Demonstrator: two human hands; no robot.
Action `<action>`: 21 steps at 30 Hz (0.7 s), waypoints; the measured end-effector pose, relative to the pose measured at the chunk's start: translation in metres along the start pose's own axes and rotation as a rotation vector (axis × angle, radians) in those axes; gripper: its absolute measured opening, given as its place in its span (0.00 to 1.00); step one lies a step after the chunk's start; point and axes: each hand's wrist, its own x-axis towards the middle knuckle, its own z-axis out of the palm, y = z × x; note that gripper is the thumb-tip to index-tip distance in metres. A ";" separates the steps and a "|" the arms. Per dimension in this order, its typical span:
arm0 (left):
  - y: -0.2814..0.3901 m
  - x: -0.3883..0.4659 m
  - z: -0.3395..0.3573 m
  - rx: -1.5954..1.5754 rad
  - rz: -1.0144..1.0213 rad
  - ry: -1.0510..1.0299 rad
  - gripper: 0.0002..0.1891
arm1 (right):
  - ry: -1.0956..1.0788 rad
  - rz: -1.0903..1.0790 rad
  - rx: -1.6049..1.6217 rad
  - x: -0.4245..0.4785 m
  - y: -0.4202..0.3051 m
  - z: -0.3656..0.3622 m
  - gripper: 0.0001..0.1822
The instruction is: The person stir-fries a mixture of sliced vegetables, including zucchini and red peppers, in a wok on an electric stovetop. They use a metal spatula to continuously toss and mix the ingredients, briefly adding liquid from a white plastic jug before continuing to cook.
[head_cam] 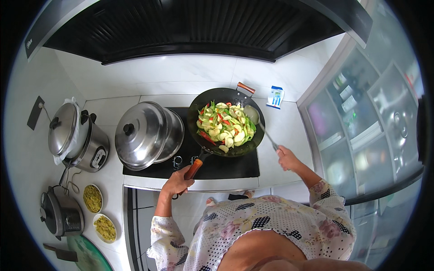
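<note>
My left hand [177, 181] grips the wooden handle [194, 169] of a black wok [252, 143] on the right side of a black glass hob [220, 172]. In the wok lie sliced pale green vegetables [222, 123] with strips of red pepper and green pieces. My right hand [287, 158], to the right of the wok, is closed on the handle of a metal cooking ladle [251, 115]. The ladle's head rests at the right side of the food, against or near the wok's inner wall; exact contact cannot be told.
A large lidded steel pot [144, 135] stands left of the wok. Further left are a steel cooker [98, 149], a dark rice cooker [67, 216], two bowls of yellow-green food [101, 194] and a cleaver [64, 254] by a green board [90, 254]. A blue-white packet [275, 97] lies behind right. A range hood [190, 30] hangs above.
</note>
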 end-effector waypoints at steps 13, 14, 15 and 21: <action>0.005 -0.005 -0.001 0.001 -0.062 -0.001 0.30 | -0.202 -0.078 0.136 -0.032 -0.060 0.021 0.19; 0.005 -0.005 -0.001 -0.001 -0.063 0.003 0.30 | -0.132 -0.121 0.039 -0.015 -0.054 0.020 0.15; 0.005 -0.005 -0.001 0.003 -0.065 0.003 0.30 | -0.040 -0.178 -0.034 0.003 -0.046 0.019 0.15; 0.003 -0.002 -0.001 -0.009 -0.039 -0.008 0.30 | -0.026 -0.011 0.087 0.057 -0.035 0.028 0.20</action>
